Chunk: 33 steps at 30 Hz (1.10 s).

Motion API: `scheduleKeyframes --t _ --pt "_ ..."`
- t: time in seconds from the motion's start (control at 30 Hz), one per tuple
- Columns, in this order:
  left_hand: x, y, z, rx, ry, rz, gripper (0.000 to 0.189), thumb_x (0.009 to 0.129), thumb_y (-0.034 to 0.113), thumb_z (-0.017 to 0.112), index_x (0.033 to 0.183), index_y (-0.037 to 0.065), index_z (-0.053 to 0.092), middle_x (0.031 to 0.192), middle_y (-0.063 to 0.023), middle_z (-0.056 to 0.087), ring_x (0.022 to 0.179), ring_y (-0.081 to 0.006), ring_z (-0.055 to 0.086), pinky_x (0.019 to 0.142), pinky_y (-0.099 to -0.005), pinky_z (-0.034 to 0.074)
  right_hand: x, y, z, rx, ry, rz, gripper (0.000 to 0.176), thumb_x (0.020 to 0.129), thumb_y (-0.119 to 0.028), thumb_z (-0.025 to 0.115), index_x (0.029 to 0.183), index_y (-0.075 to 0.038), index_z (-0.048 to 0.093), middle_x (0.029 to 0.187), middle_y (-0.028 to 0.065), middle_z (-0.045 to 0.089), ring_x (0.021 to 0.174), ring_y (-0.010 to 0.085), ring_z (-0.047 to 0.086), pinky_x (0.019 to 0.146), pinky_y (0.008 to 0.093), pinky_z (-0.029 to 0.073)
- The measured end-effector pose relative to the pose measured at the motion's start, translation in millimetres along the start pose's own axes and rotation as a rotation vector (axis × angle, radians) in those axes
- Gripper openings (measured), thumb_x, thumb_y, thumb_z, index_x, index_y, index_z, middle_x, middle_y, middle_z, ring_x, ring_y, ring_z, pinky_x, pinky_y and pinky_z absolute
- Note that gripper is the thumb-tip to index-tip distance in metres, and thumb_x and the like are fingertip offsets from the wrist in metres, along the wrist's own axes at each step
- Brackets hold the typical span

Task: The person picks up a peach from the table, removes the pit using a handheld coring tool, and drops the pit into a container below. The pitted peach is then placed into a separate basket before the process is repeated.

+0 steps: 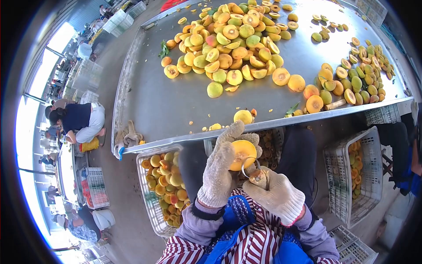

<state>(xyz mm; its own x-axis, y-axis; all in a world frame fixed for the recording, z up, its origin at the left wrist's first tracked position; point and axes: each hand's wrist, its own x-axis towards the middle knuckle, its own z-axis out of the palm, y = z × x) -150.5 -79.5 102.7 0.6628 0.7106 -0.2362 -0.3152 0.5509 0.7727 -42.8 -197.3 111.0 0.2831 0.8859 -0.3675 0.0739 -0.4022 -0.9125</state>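
Observation:
In the head view, my left hand (217, 176), in a worn knit glove, grips a halved yellow peach (239, 154) with its cut face turned toward my right hand. My gloved right hand (279, 196) is closed around the stubby handle of a ring-shaped pitting tool (258, 177). The tool's metal loop overlaps the lower right of the cut face. Just beyond my left fingertips, another peach half (243, 116) rests at the near edge of the metal table (158, 105), among small scraps of flesh.
A large heap of halved peaches (233, 39) covers the table's far middle, with more at right (365, 79). Crates stand below: one holding peaches at left (145, 193), another at right (358, 198). Gloves (128, 135) lie at the table's left corner. Other people (81, 116) sit at far left.

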Motion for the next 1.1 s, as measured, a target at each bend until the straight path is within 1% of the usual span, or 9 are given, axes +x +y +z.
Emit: scheduleKeyframes --t 0.03,0.3,0.47,0.53,0.67,0.8,0.9,0.97,1.1 --pt "0 -3 0 0.083 0.011 0.046 0.077 0.094 0.06 0.056 0.144 0.002 0.046 0.126 -0.0194 0.061 0.109 -0.0292 0.064 0.097 -0.0427 0.052 1 1 2 -0.011 0.013 -0.021 0.035 0.09 -0.031 0.072 0.106 -0.001 0.064 0.076 0.0123 0.068 0.066 0.0219 0.068 0.064 0.0337 0.054" --pt "-11 -11 1 0.161 -0.026 0.165 0.066 0.102 0.051 0.049 0.143 -0.002 0.046 0.134 -0.0179 0.057 0.12 -0.0249 0.059 0.102 -0.0371 0.048 3 1 9 -0.049 0.049 -0.066 0.035 0.09 -0.032 0.07 0.105 0.0 0.064 0.08 0.0157 0.07 0.073 0.0307 0.071 0.066 0.0362 0.056" --pt "-15 -14 14 0.224 -0.015 0.298 0.064 0.102 0.05 0.05 0.138 -0.003 0.05 0.13 -0.0151 0.06 0.112 -0.0211 0.062 0.093 -0.0323 0.052 2 5 9 0.22 -0.085 -0.005 0.031 0.092 -0.028 0.07 0.103 0.001 0.064 0.077 0.0097 0.069 0.066 0.0203 0.067 0.064 0.0339 0.055" --pt "-12 -10 8 0.343 -0.066 0.253 0.064 0.101 0.053 0.048 0.134 -0.002 0.053 0.123 -0.0201 0.062 0.098 -0.026 0.067 0.086 -0.0379 0.056 1 1 3 0.29 -0.183 0.109 0.03 0.093 -0.028 0.07 0.101 0.0 0.064 0.074 0.0064 0.067 0.061 0.0161 0.064 0.058 0.0313 0.052" --pt "-9 9 12 0.331 -0.131 0.08 0.062 0.101 0.052 0.05 0.127 -0.003 0.058 0.115 -0.019 0.066 0.089 -0.0229 0.068 0.077 -0.0343 0.057 2 -10 -14 0.568 -0.5 0.352 0.026 0.095 -0.028 0.069 0.092 -0.004 0.062 0.065 -0.0014 0.058 0.048 0.0077 0.052 0.043 0.0237 0.041" --pt "-9 12 15 0.55 -0.09 0.051 0.058 0.099 0.05 0.054 0.116 -0.005 0.065 0.103 -0.0165 0.071 0.082 -0.02 0.069 0.073 -0.0321 0.057 0 -5 -10 0.635 -0.462 0.255 0.026 0.095 -0.029 0.068 0.087 -0.006 0.059 0.059 -0.0026 0.054 0.044 0.0059 0.047 0.039 0.0224 0.036" --pt "-8 2 12 0.689 -0.065 0.305 0.053 0.096 0.045 0.058 0.109 -0.006 0.068 0.103 -0.0173 0.071 0.084 -0.0216 0.07 0.075 -0.0323 0.057 1 1 -19 0.621 -0.583 0.3 0.027 0.095 -0.029 0.068 0.085 -0.006 0.059 0.056 -0.0026 0.052 0.043 0.006 0.047 0.038 0.0225 0.035" --pt "3 13 14 0.817 -0.281 0.596 0.032 0.09 0.031 0.063 0.103 0.002 0.071 0.102 -0.0154 0.073 0.092 -0.0313 0.071 0.077 -0.0374 0.056 2 6 -22 0.773 -0.676 0.364 0.025 0.094 -0.028 0.068 0.086 -0.005 0.06 0.056 -0.002 0.052 0.043 0.0061 0.047 0.038 0.0224 0.034" --pt "15 16 3 0.909 -0.556 0.883 0.04 0.087 0.042 0.066 0.104 0.006 0.073 0.107 -0.0135 0.073 0.095 -0.0305 0.071 0.076 -0.0396 0.055 2 26 -19 0.988 -0.925 0.244 0.022 0.093 -0.022 0.066 0.082 -0.004 0.061 0.056 -0.0015 0.051 0.042 0.0066 0.045 0.038 0.0221 0.032"
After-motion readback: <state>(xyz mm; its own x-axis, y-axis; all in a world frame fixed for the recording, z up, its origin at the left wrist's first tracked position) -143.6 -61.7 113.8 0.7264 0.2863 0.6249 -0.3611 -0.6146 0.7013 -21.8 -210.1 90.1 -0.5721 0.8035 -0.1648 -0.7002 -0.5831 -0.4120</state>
